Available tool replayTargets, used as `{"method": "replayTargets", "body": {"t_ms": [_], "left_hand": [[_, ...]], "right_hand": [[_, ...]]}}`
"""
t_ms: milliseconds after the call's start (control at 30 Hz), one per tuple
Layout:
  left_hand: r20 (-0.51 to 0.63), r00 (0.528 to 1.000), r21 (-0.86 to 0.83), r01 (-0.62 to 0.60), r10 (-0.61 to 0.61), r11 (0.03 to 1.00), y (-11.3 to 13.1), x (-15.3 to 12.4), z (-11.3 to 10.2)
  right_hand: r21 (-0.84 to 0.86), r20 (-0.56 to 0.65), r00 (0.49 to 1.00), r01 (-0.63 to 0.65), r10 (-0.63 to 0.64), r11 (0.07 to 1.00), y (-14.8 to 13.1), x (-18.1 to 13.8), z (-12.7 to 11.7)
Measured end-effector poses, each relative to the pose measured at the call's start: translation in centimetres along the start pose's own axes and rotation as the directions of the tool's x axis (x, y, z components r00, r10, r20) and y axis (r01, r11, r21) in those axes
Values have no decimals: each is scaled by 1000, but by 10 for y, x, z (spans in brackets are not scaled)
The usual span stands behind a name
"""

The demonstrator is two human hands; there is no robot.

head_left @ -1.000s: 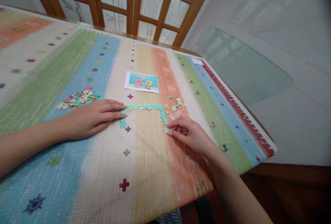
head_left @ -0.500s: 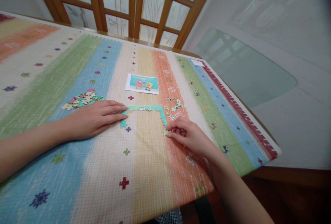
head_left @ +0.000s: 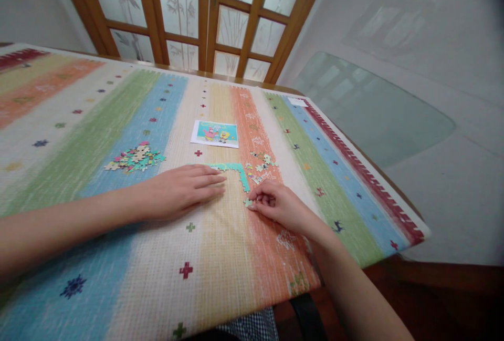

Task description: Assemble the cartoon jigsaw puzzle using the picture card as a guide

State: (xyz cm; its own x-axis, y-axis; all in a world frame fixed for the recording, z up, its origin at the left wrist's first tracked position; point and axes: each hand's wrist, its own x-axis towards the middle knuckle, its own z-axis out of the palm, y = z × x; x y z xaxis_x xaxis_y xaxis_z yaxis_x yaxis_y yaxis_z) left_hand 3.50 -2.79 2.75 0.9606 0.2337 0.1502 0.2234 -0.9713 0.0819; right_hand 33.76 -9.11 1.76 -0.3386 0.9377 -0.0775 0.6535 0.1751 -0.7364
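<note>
A heap of jigsaw puzzle pieces, some pale, others showing teal, yellow and pink, lies on the striped tablecloth, at ten o'clock from the left hand. That hand is palm down and slightly blurred, its fingers stretched out with narrow gaps between them; whether it presses on anything beneath, I cannot tell. At one o'clock from it lies a printed SpongeBob and Patrick picture on white paper. The teal puzzle border emerges from behind the left fingers, runs toward three o'clock, then turns at a corner toward five o'clock. Just below its lower end, at six o'clock, sits a single pale green puzzle piece, pinched at its edge between thumb and fingertips. A small cluster of loose puzzle pieces lies at one o'clock from that piece. Furthest right, the right hand does the pinching, its other fingers curled inward.
</note>
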Motion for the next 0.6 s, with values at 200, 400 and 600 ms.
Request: {"method": "replayTargets", "body": {"t_ms": [200, 400, 600], "left_hand": [[30, 992, -17, 121, -120, 993, 31, 55, 29], [53, 989, -1, 140, -140, 990, 32, 64, 41], [54, 995, -29, 89, -88, 996, 26, 60, 40]], "right_hand": [[-10, -6, 999, 50, -50, 999, 0, -2, 1], [-4, 22, 998, 56, -56, 998, -4, -3, -1], [-9, 29, 998, 58, -58, 998, -3, -5, -2]]}}
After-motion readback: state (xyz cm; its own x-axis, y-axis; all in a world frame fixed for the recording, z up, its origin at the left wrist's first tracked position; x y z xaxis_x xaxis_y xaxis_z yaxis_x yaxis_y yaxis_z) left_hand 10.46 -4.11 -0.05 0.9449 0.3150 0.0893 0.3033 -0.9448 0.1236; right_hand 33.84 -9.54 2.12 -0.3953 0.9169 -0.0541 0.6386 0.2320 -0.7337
